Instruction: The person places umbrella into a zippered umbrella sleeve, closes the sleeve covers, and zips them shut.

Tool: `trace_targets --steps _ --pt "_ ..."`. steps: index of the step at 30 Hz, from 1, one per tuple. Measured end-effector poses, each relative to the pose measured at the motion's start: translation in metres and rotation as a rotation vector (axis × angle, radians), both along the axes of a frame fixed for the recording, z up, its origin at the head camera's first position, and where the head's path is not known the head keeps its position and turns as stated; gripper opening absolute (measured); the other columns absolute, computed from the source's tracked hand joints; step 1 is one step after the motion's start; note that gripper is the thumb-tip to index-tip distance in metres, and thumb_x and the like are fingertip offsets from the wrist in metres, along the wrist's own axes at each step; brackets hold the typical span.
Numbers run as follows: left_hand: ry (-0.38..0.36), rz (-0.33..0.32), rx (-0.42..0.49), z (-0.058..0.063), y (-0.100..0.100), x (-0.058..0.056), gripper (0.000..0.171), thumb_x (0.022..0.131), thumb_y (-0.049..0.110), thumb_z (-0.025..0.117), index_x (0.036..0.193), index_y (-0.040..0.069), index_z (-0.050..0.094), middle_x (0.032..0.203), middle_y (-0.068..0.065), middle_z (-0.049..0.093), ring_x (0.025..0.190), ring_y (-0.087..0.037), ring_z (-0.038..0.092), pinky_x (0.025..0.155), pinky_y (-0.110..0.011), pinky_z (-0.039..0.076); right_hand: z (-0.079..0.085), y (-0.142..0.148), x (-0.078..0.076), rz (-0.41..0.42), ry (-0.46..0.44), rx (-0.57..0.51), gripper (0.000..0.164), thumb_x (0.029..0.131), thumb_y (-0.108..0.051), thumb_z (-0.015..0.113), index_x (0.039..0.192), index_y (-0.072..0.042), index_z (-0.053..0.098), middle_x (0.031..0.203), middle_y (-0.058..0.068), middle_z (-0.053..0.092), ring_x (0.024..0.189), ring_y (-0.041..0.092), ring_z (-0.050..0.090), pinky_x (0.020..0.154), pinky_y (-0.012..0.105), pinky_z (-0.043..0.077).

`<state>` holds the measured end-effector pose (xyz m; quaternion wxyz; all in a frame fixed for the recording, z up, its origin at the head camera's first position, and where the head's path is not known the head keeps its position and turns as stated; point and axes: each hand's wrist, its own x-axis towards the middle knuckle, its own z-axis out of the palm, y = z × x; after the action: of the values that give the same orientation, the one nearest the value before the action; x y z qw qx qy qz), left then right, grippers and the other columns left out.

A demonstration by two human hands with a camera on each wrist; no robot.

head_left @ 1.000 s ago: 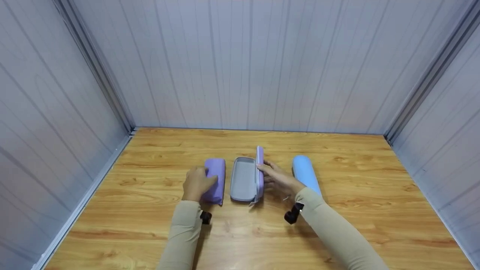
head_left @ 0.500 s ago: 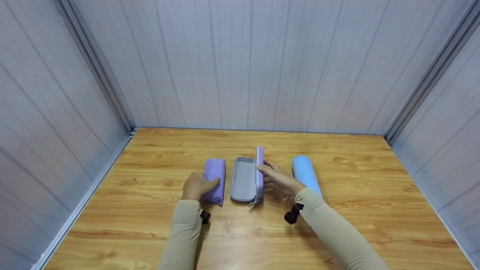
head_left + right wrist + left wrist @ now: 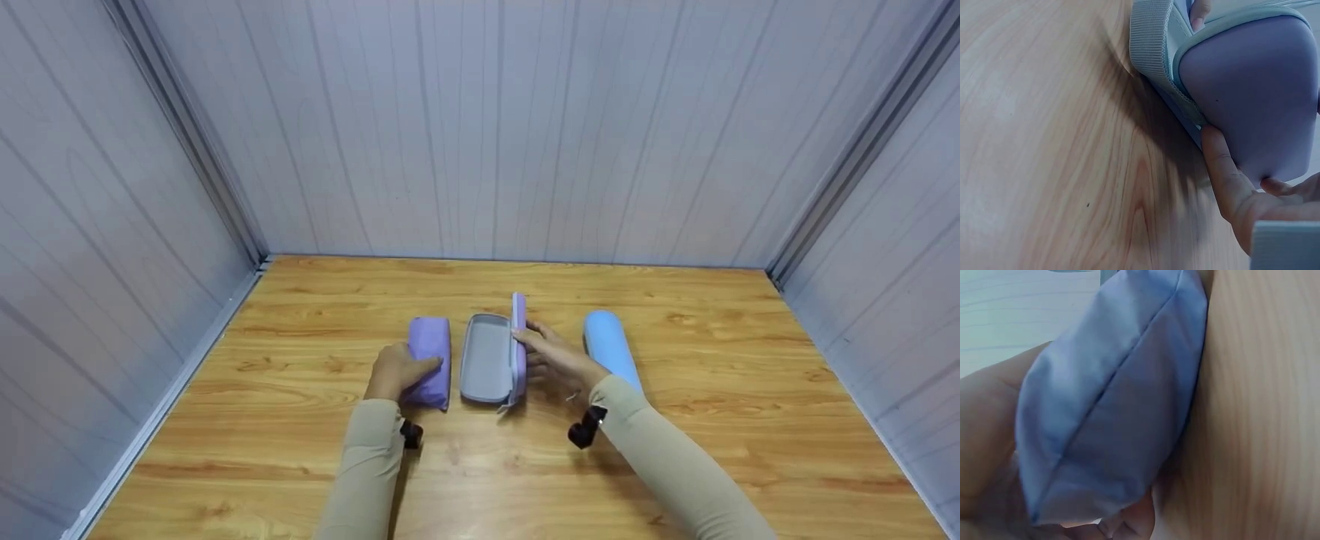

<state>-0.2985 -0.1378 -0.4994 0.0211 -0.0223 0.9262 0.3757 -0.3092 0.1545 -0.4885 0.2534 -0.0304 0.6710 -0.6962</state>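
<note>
A soft purple fabric pouch [image 3: 429, 341] lies left of centre on the table. My left hand [image 3: 394, 371] grips it from the left side, thumb across its top. In the left wrist view the seamed end of the pouch [image 3: 1112, 399] fills the space between thumb and fingers. Beside it stands an unzipped hard zip case [image 3: 486, 360], grey inside, nothing in its base. Its purple lid [image 3: 520, 352] is upright on the right edge. My right hand [image 3: 559, 356] holds this lid, with fingers spread over the purple outer face [image 3: 1252, 84] in the right wrist view.
To the right lies a long, rounded light blue object [image 3: 609, 345], its near end hidden behind my right forearm. The wood-grain table [image 3: 480, 480] is bounded by pale panel walls [image 3: 480, 135] at the back and both sides.
My left thumb has shifted slightly further over the purple pouch. The right hand, the case and the blue object stay where they were.
</note>
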Motion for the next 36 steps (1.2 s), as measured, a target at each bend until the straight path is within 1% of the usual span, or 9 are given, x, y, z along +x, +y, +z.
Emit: trace_targets --steps 4,7,9,14,18,21,27,32,36 --pt "-0.006 0.012 0.04 -0.002 0.004 -0.002 0.05 0.081 0.031 0.079 0.104 -0.01 0.061 0.09 -0.017 0.065 0.08 -0.027 0.062 0.074 -0.044 0.055 -0.001 0.0 0.0 -0.004 -0.001 -0.003 0.09 0.097 -0.046 0.063 0.161 -0.016 0.006 0.135 0.027 0.054 0.119 0.037 0.058 0.101 0.05 0.046" --pt "-0.011 0.02 0.06 -0.003 0.006 -0.001 0.063 0.081 0.03 0.079 0.121 -0.013 0.055 0.105 -0.024 0.066 0.093 -0.035 0.065 0.083 -0.048 0.054 -0.002 0.0 0.0 0.001 0.004 -0.002 0.09 0.097 -0.046 0.062 0.161 -0.016 0.006 0.135 0.027 0.054 0.118 0.038 0.059 0.101 0.051 0.046" --pt "-0.003 0.021 0.06 -0.005 0.007 0.0 0.069 0.082 0.03 0.078 0.129 -0.013 0.051 0.11 -0.026 0.065 0.097 -0.037 0.066 0.084 -0.049 0.054 -0.003 0.0 0.0 0.01 0.01 -0.006 0.09 0.098 -0.045 0.061 0.161 -0.015 0.005 0.136 0.028 0.053 0.118 0.038 0.058 0.101 0.051 0.046" --pt "0.013 0.012 0.035 -0.006 0.006 0.001 0.077 0.086 0.033 0.077 0.14 -0.01 0.044 0.116 -0.03 0.063 0.101 -0.04 0.065 0.085 -0.051 0.054 -0.003 0.0 0.0 0.025 0.02 -0.024 0.086 0.1 -0.041 0.059 0.161 -0.014 0.004 0.136 0.028 0.053 0.116 0.037 0.06 0.1 0.05 0.046" --pt "0.023 -0.015 0.06 -0.006 0.004 0.001 0.076 0.088 0.031 0.071 0.142 -0.013 0.04 0.119 -0.034 0.061 0.104 -0.042 0.064 0.089 -0.052 0.052 -0.002 0.0 0.0 0.023 0.014 -0.029 0.087 0.1 -0.042 0.059 0.161 -0.014 0.005 0.135 0.029 0.054 0.114 0.037 0.061 0.1 0.051 0.047" --pt "0.01 -0.025 0.132 -0.007 0.002 0.001 0.074 0.09 0.028 0.065 0.143 -0.015 0.036 0.127 -0.037 0.056 0.113 -0.044 0.059 0.097 -0.052 0.048 -0.002 0.0 0.0 0.015 0.007 -0.026 0.088 0.099 -0.043 0.06 0.161 -0.014 0.005 0.135 0.03 0.054 0.114 0.038 0.061 0.099 0.051 0.047" --pt "-0.046 0.013 0.333 -0.013 -0.001 -0.002 0.069 0.094 0.022 0.062 0.146 -0.013 0.034 0.141 -0.036 0.045 0.127 -0.043 0.049 0.106 -0.051 0.04 -0.003 0.0 -0.001 -0.006 -0.001 -0.008 0.089 0.098 -0.045 0.061 0.162 -0.015 0.005 0.135 0.029 0.055 0.115 0.038 0.061 0.099 0.051 0.047" --pt "-0.069 0.052 0.484 -0.016 -0.003 -0.004 0.068 0.091 0.017 0.062 0.147 -0.01 0.036 0.143 -0.033 0.046 0.126 -0.04 0.05 0.106 -0.048 0.042 -0.002 0.0 -0.001 -0.012 -0.001 -0.003 0.091 0.098 -0.045 0.062 0.161 -0.016 0.005 0.134 0.028 0.055 0.114 0.038 0.061 0.099 0.051 0.047" --pt "-0.086 0.109 0.6 -0.014 -0.003 -0.004 0.07 0.087 0.017 0.064 0.147 -0.008 0.038 0.138 -0.029 0.051 0.116 -0.033 0.055 0.099 -0.043 0.046 -0.002 0.0 -0.001 -0.011 0.001 -0.007 0.089 0.098 -0.043 0.061 0.161 -0.015 0.005 0.135 0.027 0.055 0.113 0.037 0.061 0.098 0.05 0.048"
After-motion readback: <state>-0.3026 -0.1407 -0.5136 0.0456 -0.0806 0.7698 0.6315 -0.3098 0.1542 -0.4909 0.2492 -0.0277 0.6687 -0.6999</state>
